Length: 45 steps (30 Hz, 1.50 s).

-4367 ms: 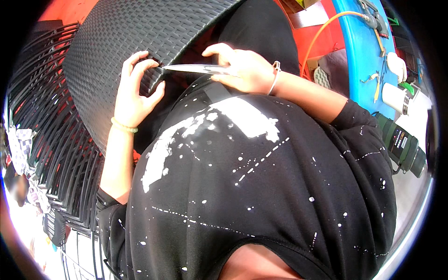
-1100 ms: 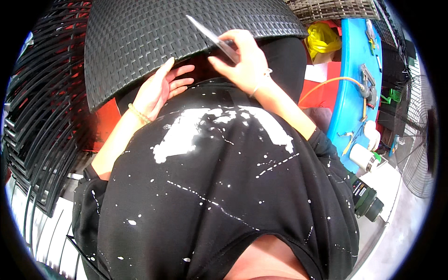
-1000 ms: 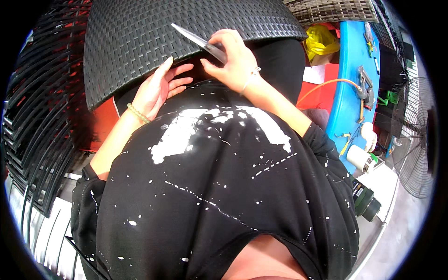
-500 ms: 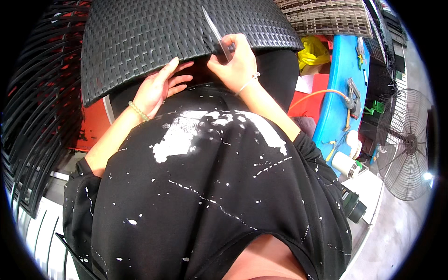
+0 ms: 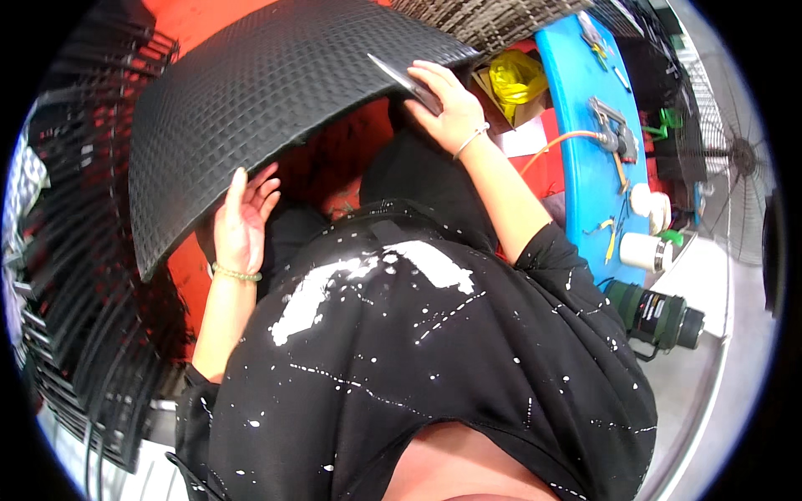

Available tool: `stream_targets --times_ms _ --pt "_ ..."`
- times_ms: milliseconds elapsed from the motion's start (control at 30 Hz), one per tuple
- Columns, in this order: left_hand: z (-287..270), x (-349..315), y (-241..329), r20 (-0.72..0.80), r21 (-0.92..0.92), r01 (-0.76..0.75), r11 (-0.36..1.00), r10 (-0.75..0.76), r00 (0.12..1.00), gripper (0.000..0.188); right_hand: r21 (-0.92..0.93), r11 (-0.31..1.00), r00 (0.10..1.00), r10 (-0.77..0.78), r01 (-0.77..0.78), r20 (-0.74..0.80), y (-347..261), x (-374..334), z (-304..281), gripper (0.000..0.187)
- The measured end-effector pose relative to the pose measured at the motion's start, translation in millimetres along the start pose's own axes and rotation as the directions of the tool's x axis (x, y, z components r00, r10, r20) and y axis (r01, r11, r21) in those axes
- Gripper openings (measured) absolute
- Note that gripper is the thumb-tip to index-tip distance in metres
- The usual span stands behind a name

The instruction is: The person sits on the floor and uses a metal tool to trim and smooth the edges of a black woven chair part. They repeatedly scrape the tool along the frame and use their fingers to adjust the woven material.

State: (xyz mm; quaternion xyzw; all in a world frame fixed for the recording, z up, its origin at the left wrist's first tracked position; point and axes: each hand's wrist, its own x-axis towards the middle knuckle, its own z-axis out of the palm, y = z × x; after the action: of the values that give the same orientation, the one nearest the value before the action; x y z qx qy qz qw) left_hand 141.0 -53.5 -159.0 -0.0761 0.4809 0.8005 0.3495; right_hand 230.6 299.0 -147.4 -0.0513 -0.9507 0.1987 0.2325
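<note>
A curved black woven wicker panel [image 5: 276, 83] lies across in front of my knees, its near edge arching over a dark hollow. My left hand [image 5: 242, 221] is palm up at the left part of that edge. Its thumb tip meets the edge and its fingers are spread just under it, holding nothing. At the right end of the edge, my right hand [image 5: 454, 108] is closed on a pointed metal tool [image 5: 403, 81] with a dark handle. The tool's tip points up and left over the weave. The exact kind of tool is unclear.
A blue bench [image 5: 576, 159] on the right carries an air tool [image 5: 614, 129] with an orange hose, pliers [image 5: 591, 32] and a white roll [image 5: 643, 250]. A yellow bag [image 5: 518, 79] sits in a box nearby. Black strands [image 5: 92, 275] hang at left. A fan [image 5: 739, 159] stands far right.
The wicker panel now sits tilted, its left end lower and nearer me. My hands are farther apart, the left lower and the right farther right. The view has also shifted.
</note>
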Motion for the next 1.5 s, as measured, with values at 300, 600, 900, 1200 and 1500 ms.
stream_targets --times_ms 300,600,900,1200,1500 --pt "-17 80 105 -0.209 -0.078 -0.285 0.955 0.264 0.942 0.05 -0.078 0.929 0.91 0.335 -0.363 -0.245 107 60 -13 0.062" --pt "-136 131 128 -0.449 -0.173 -0.376 0.91 0.267 0.853 0.058 0.31 0.791 0.85 0.493 -0.527 0.187 64 80 41 0.073" --pt "-100 140 139 -0.45 -0.299 -0.386 0.873 0.228 0.863 0.065 0.239 0.839 0.871 0.452 -0.488 0.192 54 89 58 0.048" --pt "-192 163 158 -0.622 -0.329 -0.428 0.842 0.148 0.769 0.033 0.318 0.767 0.771 0.337 -0.558 0.54 -23 -25 69 0.051" --pt "-55 168 221 -0.331 0.1 -0.376 0.921 0.387 0.861 0.033 0.446 0.288 0.531 0.436 -0.848 0.727 -29 -53 74 0.057"
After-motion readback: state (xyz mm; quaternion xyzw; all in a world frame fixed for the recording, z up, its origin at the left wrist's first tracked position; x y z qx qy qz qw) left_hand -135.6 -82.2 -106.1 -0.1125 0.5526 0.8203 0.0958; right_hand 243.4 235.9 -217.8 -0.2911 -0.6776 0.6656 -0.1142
